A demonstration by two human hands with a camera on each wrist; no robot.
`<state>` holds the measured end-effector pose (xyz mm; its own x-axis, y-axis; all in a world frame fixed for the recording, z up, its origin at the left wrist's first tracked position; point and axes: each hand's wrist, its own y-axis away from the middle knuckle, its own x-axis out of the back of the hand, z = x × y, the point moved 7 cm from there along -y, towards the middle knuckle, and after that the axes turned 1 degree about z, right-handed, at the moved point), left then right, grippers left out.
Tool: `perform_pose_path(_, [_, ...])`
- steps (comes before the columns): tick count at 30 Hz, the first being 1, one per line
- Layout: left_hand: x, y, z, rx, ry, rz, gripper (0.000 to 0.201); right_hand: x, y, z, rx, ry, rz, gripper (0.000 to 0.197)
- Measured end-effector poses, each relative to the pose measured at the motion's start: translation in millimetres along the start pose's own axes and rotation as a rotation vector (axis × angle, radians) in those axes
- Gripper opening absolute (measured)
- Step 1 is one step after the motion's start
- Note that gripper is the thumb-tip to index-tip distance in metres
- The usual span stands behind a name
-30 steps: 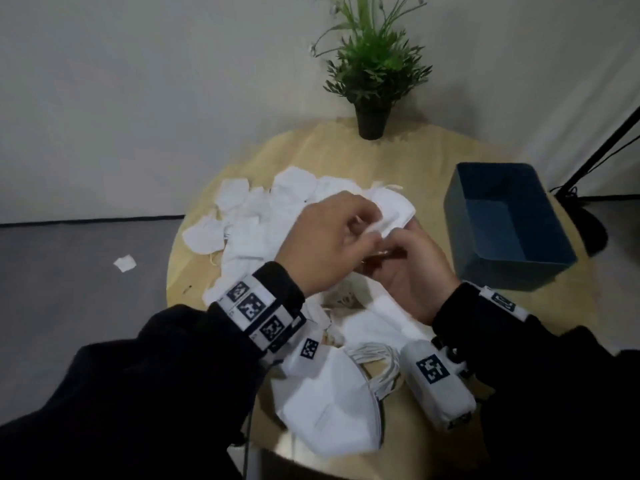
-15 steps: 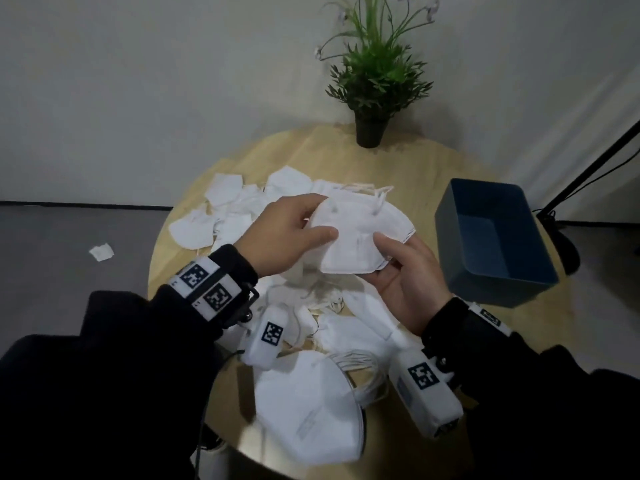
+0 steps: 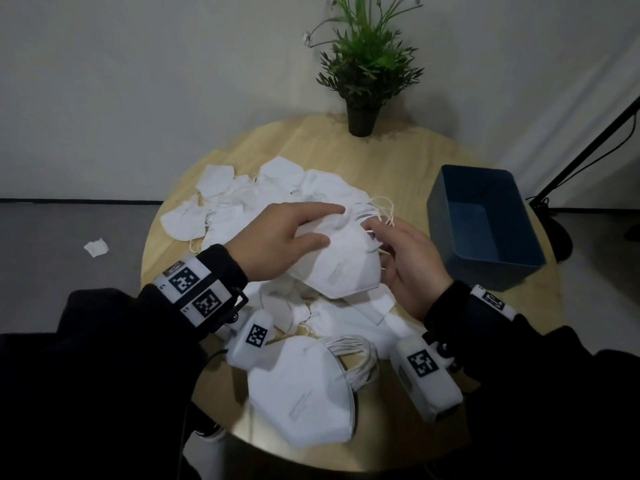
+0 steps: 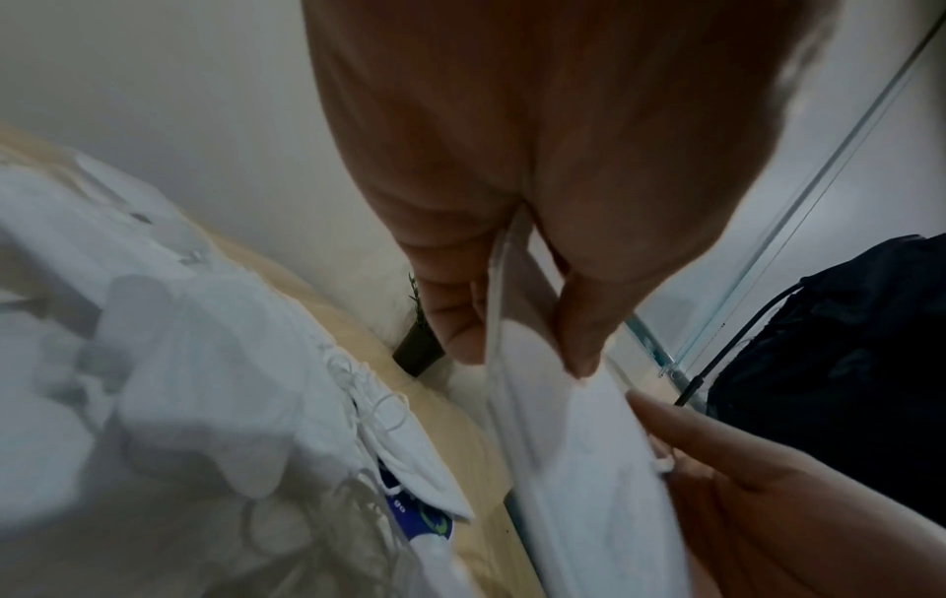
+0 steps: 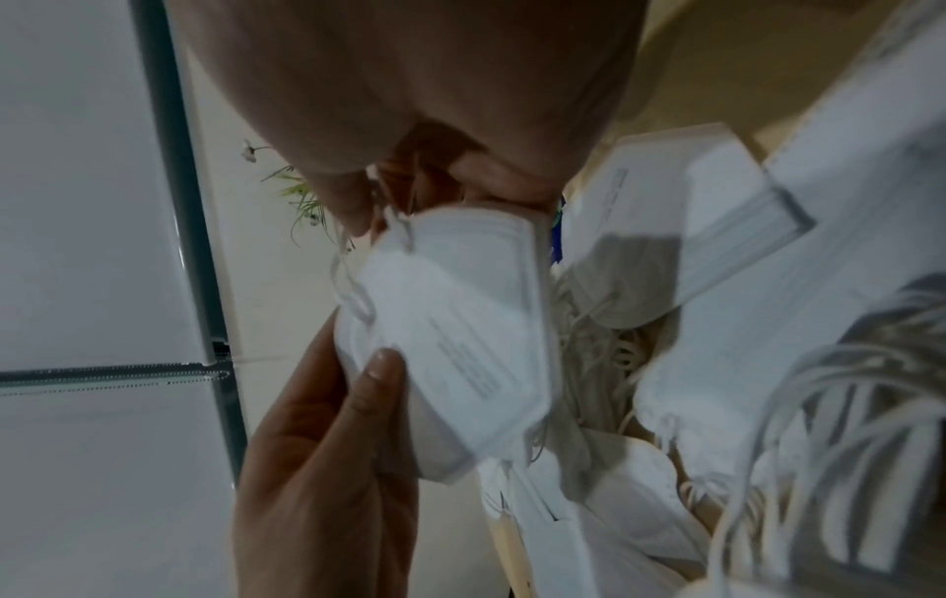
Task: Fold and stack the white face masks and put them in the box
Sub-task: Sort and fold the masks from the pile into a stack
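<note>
On the round wooden worktop (image 3: 398,161), your left hand (image 3: 277,244) pinches a folded white mask (image 3: 343,268) by its top edge, right hand (image 3: 412,261) loose-fingered beside it. Folding looks done; next, lay it on the stack (image 3: 304,389), box (image 3: 485,223) waiting.

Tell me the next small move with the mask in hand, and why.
Probably tuck the loose ear loops against the folded mask, then lay it on the stack at the table's near edge. The left hand pinches the mask's top, the right hand supports its side; the loops dangle, and the blue box looks empty.
</note>
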<state>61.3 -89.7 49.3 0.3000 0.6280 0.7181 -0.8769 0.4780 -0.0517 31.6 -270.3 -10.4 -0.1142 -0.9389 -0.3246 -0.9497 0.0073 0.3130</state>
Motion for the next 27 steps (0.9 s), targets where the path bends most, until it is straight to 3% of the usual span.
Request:
perform_pose_path(2, [-3,6,-4,0.023,-0.024,-0.021,0.054,6,1,-4,-0.008,0.027,0.049,0.017])
perform_pose_path(4, [-1,12,-9,0.079,0.007,-0.027,0.053,8,3,-9,-0.062,-0.137,0.038,0.021])
perform_pose_path(7, [7,20,-14,0.119,0.077,-0.092,0.028,4,9,-18,-0.128,-0.282,-0.050,0.025])
perform_pose_path(11, [19,42,-22,0.168,0.179,-0.265,0.021,5,20,-7,-0.204,0.240,-0.202,0.034])
perform_pose_path(14, [16,67,-23,0.226,0.245,-0.415,0.025,14,33,5,-0.306,0.362,-0.227,0.021])
perform_pose_path(18, [-16,92,-13,0.202,0.283,-0.563,0.026,13,56,18,-0.379,0.501,-0.331,0.009])
perform_pose_path(21, [-41,103,-17,0.155,0.136,-0.593,0.027,13,69,29,-0.379,0.633,-0.394,0.010])
perform_pose_path(27, [-51,104,-20,0.061,-0.154,-0.497,0.038,22,67,41,-0.366,0.801,-0.374,0.024])
